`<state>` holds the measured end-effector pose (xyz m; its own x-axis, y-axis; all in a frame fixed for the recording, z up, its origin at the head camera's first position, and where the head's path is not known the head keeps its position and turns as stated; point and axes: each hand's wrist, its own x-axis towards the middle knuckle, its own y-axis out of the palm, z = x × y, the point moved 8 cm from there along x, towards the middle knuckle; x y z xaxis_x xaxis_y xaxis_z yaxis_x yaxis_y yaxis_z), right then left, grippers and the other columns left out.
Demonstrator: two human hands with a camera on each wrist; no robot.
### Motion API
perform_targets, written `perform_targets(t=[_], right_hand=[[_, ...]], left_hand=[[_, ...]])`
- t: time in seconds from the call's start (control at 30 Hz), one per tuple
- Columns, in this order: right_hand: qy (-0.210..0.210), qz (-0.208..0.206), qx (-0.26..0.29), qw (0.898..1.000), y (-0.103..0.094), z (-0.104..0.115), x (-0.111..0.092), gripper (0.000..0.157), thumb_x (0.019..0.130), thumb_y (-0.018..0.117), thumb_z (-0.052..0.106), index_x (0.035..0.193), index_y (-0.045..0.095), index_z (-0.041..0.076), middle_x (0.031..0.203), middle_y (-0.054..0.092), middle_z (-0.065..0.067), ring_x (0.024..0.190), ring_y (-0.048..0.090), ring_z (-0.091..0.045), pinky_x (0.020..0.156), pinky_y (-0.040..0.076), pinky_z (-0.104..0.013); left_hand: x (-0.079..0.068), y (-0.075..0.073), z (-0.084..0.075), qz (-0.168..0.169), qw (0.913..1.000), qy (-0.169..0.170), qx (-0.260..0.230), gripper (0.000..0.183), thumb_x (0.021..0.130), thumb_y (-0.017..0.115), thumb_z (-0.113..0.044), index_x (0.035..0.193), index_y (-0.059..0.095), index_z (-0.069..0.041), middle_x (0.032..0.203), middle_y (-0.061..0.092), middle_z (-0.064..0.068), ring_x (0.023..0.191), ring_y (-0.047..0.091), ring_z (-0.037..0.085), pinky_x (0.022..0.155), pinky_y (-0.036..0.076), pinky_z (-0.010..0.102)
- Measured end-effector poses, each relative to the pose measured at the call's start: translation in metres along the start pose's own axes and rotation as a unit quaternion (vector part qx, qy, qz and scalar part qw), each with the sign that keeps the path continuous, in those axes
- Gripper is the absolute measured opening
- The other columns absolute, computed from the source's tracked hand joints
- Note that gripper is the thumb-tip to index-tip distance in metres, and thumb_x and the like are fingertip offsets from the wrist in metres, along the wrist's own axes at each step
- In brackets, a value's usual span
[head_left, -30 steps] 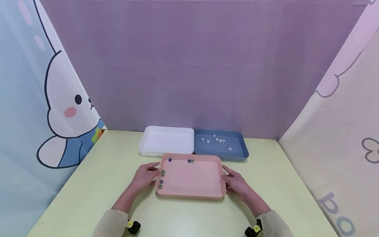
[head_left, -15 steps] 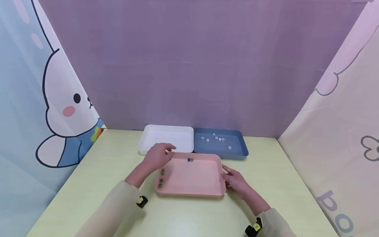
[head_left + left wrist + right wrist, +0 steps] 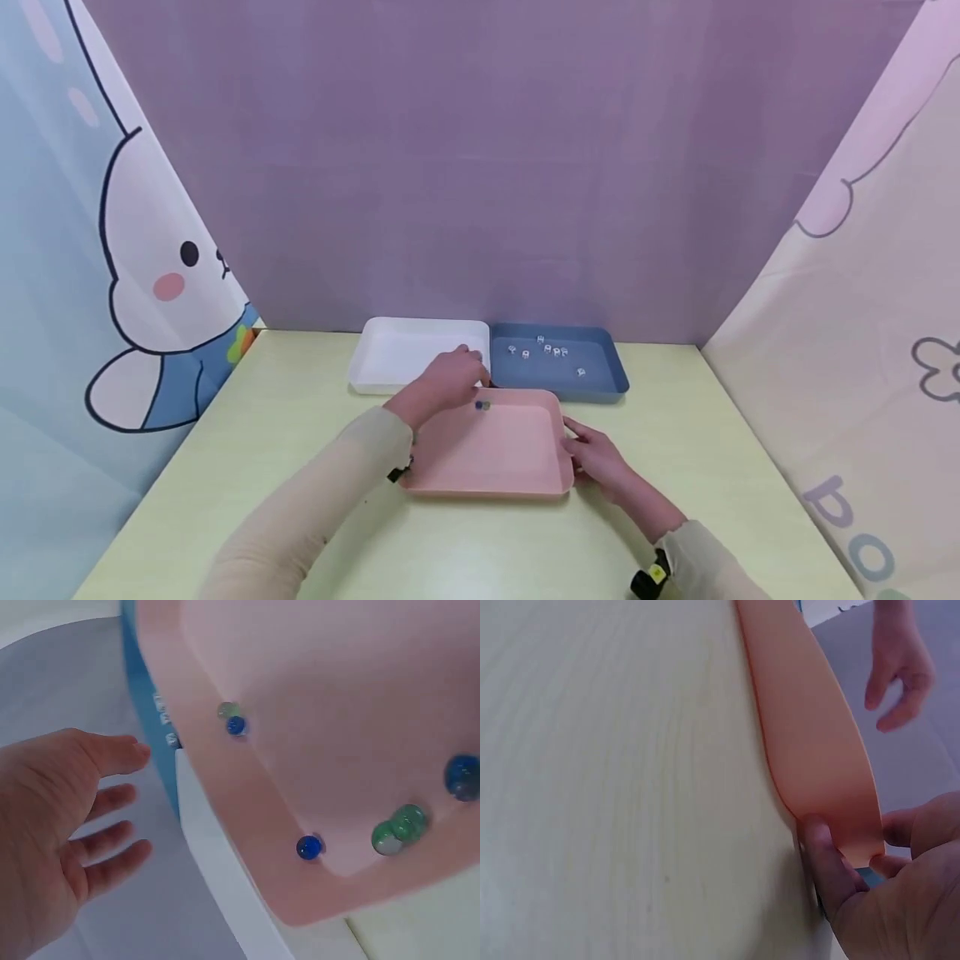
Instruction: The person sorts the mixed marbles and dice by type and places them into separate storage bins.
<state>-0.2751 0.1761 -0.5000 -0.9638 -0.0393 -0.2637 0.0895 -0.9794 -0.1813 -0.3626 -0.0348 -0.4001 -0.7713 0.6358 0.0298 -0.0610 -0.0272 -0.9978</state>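
In the head view my right hand (image 3: 597, 462) grips the right end of a pink tray (image 3: 517, 454). The right wrist view has its fingers (image 3: 823, 859) at the underside and its thumb near the rim. My left hand (image 3: 452, 377) hovers over the tray's far edge, in front of a white tray (image 3: 397, 354). Its fingers are loosely bent with nothing between them in the left wrist view. Glass marbles lie along the pink tray's walls: a blue marble (image 3: 308, 847) in a corner, a green pair (image 3: 409, 822), and a blue-and-pale pair (image 3: 235, 725). My left arm hides part of the tray.
Behind the pink tray, a blue tray (image 3: 551, 379) stands against the white one's right side and holds several white dice (image 3: 581, 372). All rest on a pale wooden table (image 3: 480, 550). A purple cloth (image 3: 480, 167) hangs at the back, with printed cloths at both sides.
My left hand has let go of the pink tray's left end, risen and moved right along its far edge. My right hand keeps its grip; the trays stay in place.
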Motion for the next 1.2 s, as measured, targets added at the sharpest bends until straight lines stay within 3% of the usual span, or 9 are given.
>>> perform_targets(t=[0.17, 0.3, 0.43, 0.63, 0.83, 1.0, 1.2], right_hand=[[0.008, -0.006, -0.005, 1.0, -0.002, 0.001, 0.0, 0.052, 0.099, 0.055, 0.014, 0.149, 0.039, 0.009, 0.094, 0.062, -0.016, 0.071, 0.063, -0.023, 0.056, 0.055, -0.037], [0.01, -0.006, -0.012, 1.0, -0.002, 0.0, 0.0, 0.052, 0.099, 0.054, 0.015, 0.149, 0.04, 0.01, 0.094, 0.063, -0.015, 0.072, 0.064, -0.023, 0.058, 0.055, -0.036], [0.01, -0.005, -0.019, 1.0, -0.001, 0.001, 0.001, 0.052, 0.1, 0.054, 0.016, 0.149, 0.039, 0.01, 0.092, 0.064, -0.015, 0.072, 0.063, -0.023, 0.058, 0.054, -0.036], [0.015, -0.006, -0.025, 1.0, -0.002, 0.002, 0.001, 0.051, 0.1, 0.053, 0.017, 0.149, 0.04, 0.01, 0.091, 0.063, -0.015, 0.07, 0.063, -0.023, 0.056, 0.054, -0.037], [0.022, -0.001, -0.025, 0.999, -0.001, -0.003, 0.001, 0.051, 0.1, 0.053, 0.016, 0.149, 0.04, 0.009, 0.087, 0.064, -0.014, 0.068, 0.062, -0.022, 0.054, 0.053, -0.036], [0.029, 0.003, -0.025, 0.999, -0.001, -0.004, 0.001, 0.052, 0.1, 0.053, 0.015, 0.149, 0.039, 0.009, 0.09, 0.065, -0.014, 0.07, 0.063, -0.023, 0.056, 0.054, -0.036], [0.028, 0.001, -0.025, 0.999, -0.002, 0.001, 0.001, 0.052, 0.1, 0.053, 0.016, 0.149, 0.039, 0.01, 0.091, 0.065, -0.015, 0.071, 0.062, -0.023, 0.057, 0.054, -0.036]], left_hand=[[0.017, 0.013, -0.015, 0.022, 0.9969, 0.051, 0.055, 0.014, 0.086, 0.076, -0.019, 0.096, 0.078, -0.027, 0.107, 0.058, 0.0, 0.11, 0.048, 0.023, 0.082, 0.051, 0.033], [0.022, 0.02, -0.025, 0.028, 0.9932, 0.07, 0.089, 0.009, 0.087, 0.073, -0.019, 0.083, 0.076, -0.027, 0.112, 0.057, 0.002, 0.12, 0.046, 0.029, 0.088, 0.049, 0.038], [0.023, 0.024, -0.029, 0.03, 0.9906, 0.068, 0.115, 0.015, 0.089, 0.068, -0.015, 0.082, 0.075, -0.025, 0.114, 0.056, 0.003, 0.119, 0.047, 0.028, 0.09, 0.048, 0.04], [0.027, 0.033, -0.027, 0.029, 0.9852, 0.06, 0.158, 0.013, 0.093, 0.064, -0.021, 0.087, 0.076, -0.021, 0.125, 0.056, 0.006, 0.122, 0.047, 0.029, 0.092, 0.049, 0.041], [0.026, 0.047, -0.028, 0.047, 0.9815, 0.054, 0.178, 0.022, 0.098, 0.054, -0.015, 0.1, 0.076, -0.016, 0.136, 0.053, 0.008, 0.128, 0.044, 0.031, 0.096, 0.046, 0.043], [0.026, 0.049, -0.029, 0.057, 0.9761, 0.051, 0.203, 0.023, 0.099, 0.053, -0.015, 0.104, 0.075, -0.018, 0.124, 0.057, 0.005, 0.115, 0.048, 0.026, 0.091, 0.047, 0.041], [0.028, 0.045, -0.028, 0.044, 0.9705, 0.054, 0.231, 0.021, 0.098, 0.056, -0.014, 0.103, 0.075, -0.021, 0.121, 0.058, 0.003, 0.11, 0.05, 0.023, 0.088, 0.049, 0.039]])
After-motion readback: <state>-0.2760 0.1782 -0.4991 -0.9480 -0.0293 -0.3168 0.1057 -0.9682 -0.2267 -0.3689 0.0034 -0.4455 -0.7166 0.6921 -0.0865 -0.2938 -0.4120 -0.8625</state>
